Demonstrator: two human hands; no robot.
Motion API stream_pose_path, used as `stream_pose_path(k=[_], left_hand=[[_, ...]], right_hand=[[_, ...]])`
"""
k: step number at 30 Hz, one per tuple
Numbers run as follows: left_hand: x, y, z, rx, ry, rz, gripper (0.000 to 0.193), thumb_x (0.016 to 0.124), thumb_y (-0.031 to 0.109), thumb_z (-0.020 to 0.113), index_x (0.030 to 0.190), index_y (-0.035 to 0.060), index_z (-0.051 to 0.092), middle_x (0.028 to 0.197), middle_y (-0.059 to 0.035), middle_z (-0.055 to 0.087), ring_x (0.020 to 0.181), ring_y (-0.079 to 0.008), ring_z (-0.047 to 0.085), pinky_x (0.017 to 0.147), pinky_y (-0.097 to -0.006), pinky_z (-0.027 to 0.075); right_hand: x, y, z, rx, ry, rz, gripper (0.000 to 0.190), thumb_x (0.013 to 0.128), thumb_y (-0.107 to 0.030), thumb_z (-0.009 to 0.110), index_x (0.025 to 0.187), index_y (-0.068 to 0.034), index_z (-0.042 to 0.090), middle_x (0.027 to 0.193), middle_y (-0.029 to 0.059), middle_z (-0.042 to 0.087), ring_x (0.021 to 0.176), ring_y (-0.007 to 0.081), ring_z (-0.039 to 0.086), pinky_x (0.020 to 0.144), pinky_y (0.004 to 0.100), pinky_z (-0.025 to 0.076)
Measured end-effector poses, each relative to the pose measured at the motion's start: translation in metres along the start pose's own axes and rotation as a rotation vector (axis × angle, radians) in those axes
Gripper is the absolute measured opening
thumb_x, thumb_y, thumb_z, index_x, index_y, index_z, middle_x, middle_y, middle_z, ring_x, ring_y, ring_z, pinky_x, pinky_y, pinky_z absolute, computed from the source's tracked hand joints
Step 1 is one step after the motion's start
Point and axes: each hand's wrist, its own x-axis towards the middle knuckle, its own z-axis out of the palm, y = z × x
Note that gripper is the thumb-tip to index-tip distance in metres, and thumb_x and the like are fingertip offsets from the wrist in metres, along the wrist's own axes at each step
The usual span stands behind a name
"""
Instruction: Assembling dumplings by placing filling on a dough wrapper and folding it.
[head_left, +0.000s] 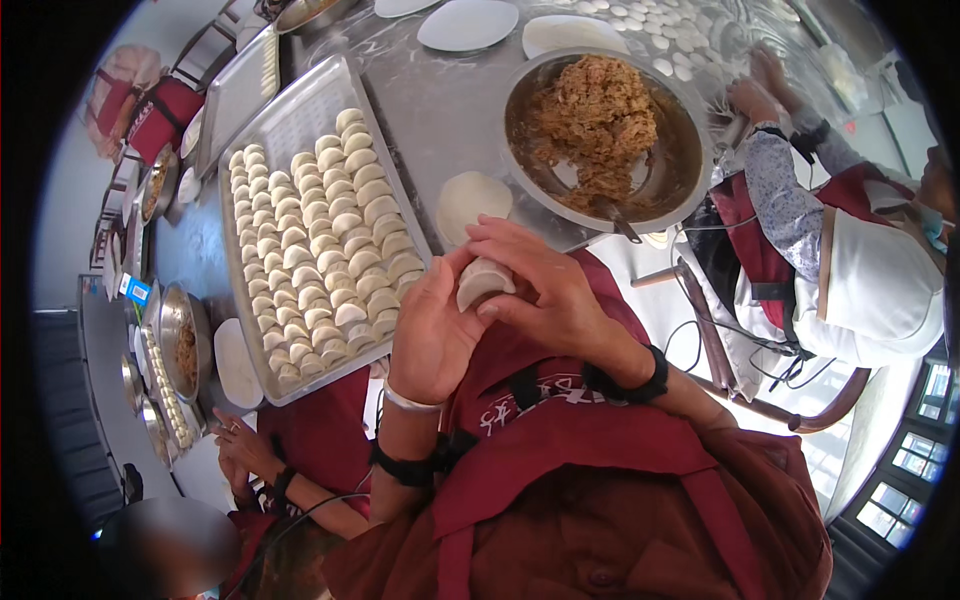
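Between my two hands, just off the table's near edge, is a folded dumpling (485, 281) with a curved rim. My left hand (439, 322) cups it from the left, palm up. The fingers and thumb of my right hand (551, 289) close round it from the right. Just beyond my fingertips a flat round dough wrapper (472, 204) lies on the metal table. To its right stands a steel bowl (517, 176) of brown minced filling (600, 112), with a utensil's handle (624, 225) over its near rim. Rows of shaped dumplings (330, 247) fill much of the perforated metal tray (386, 142) at the left.
White plates (469, 24) and many small dough pieces (660, 37) lie at the table's far side. A co-worker's hands (754, 90) are at the right, another's (244, 450) at the lower left. Another tray (225, 105) and filling bowls (180, 337) stand left. A wooden chair (825, 412) is at the right.
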Motion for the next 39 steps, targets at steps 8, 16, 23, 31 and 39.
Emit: stream_pose_path(k=[8,16,23,31,39], left_hand=[[-0.003,0.013,-0.008,0.161,0.03,0.088,0.048,0.103,0.027,0.037,0.135,-0.0091,0.038,0.129,-0.0243,0.049,0.119,-0.0348,0.052,0.104,-0.0439,0.042],[0.0,0.005,-0.003,0.041,0.062,0.082,0.044,0.103,0.023,0.039,0.134,-0.0076,0.041,0.125,-0.0149,0.054,0.114,-0.023,0.055,0.099,-0.0383,0.045],[0.003,0.001,-0.003,-0.016,0.067,0.132,0.042,0.102,0.022,0.04,0.133,-0.0069,0.042,0.128,-0.0136,0.053,0.117,-0.0209,0.053,0.102,-0.0401,0.043],[0.003,0.012,-0.012,0.063,0.096,0.113,0.036,0.098,0.008,0.046,0.131,-0.0065,0.043,0.124,-0.0145,0.055,0.116,-0.0239,0.055,0.102,-0.0398,0.045],[0.012,0.082,-0.046,0.573,0.269,0.207,0.031,0.094,-0.004,0.043,0.124,-0.0076,0.05,0.112,-0.0163,0.059,0.108,-0.0275,0.062,0.094,-0.0347,0.053]], right_hand=[[-0.005,0.005,0.004,-0.057,0.075,0.066,0.055,0.07,-0.011,0.078,0.12,-0.002,0.057,0.126,0.0166,0.058,0.122,0.0348,0.052,0.101,0.0412,0.043],[0.011,0.01,0.023,-0.04,0.138,0.005,0.044,0.072,-0.007,0.074,0.113,-0.001,0.06,0.123,0.0172,0.059,0.12,0.0353,0.053,0.1,0.041,0.044],[0.01,0.016,0.022,-0.042,0.168,0.001,0.031,0.078,-0.003,0.066,0.109,0.0,0.062,0.121,0.0166,0.061,0.119,0.0349,0.055,0.098,0.0407,0.045],[0.001,0.011,0.017,-0.128,0.094,0.079,0.038,0.081,-0.007,0.066,0.117,0.0,0.059,0.125,0.0178,0.059,0.124,0.0351,0.051,0.099,0.0422,0.045],[-0.028,0.056,-0.005,-0.363,0.095,0.085,0.036,0.081,0.001,0.061,0.117,0.001,0.058,0.122,0.019,0.059,0.113,0.0365,0.057,0.096,0.042,0.046]])
